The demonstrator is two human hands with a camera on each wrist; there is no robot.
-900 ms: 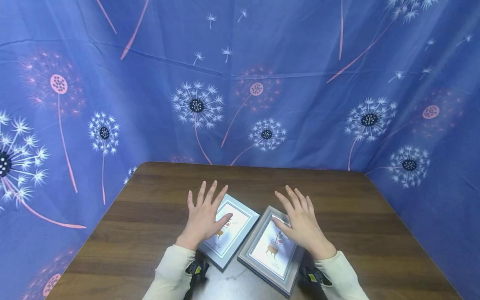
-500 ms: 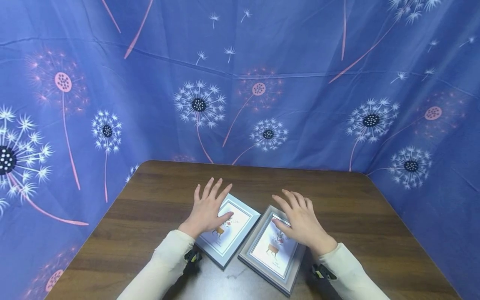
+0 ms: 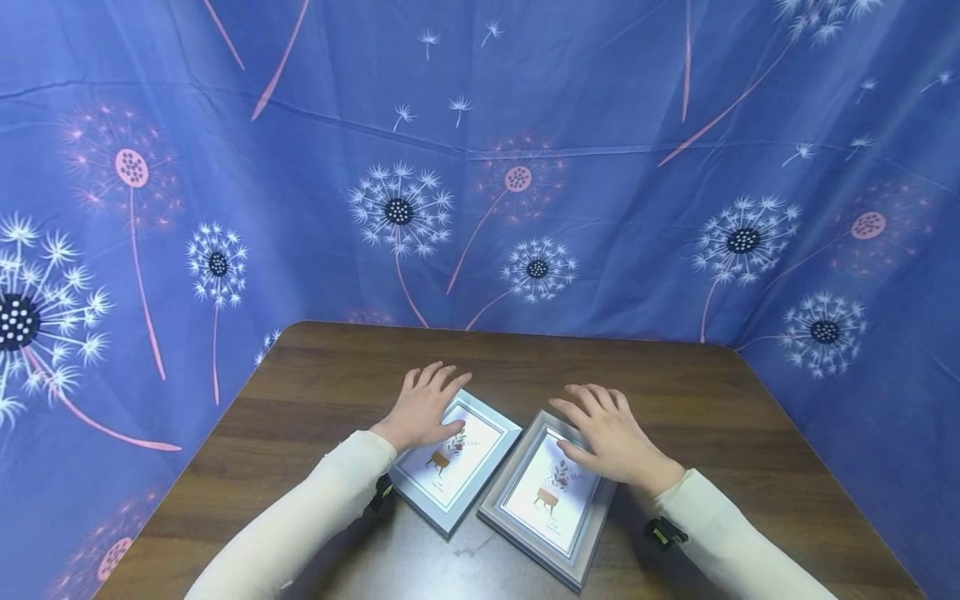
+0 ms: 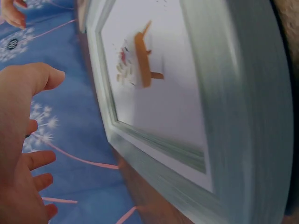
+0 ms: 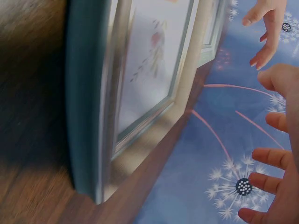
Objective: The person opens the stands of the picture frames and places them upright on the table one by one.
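As the pale-blue picture frame [image 3: 457, 458] and grey frame [image 3: 551, 504] lie inside the far table edge [image 3: 510, 342] — for reach, presumably — my left hand [image 3: 424, 414] and right hand [image 3: 613, 433] hover, fingers apart.

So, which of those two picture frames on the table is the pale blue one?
The picture frame on the left: it is pale blue at the front, whereas the other frame, on the right, is a duller grey-beige.

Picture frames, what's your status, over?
Left hand hovers over light-blue picture frame, right hand over grey picture frame, both empty. Frames face-up, side by side on wooden table. No obstruction seen.
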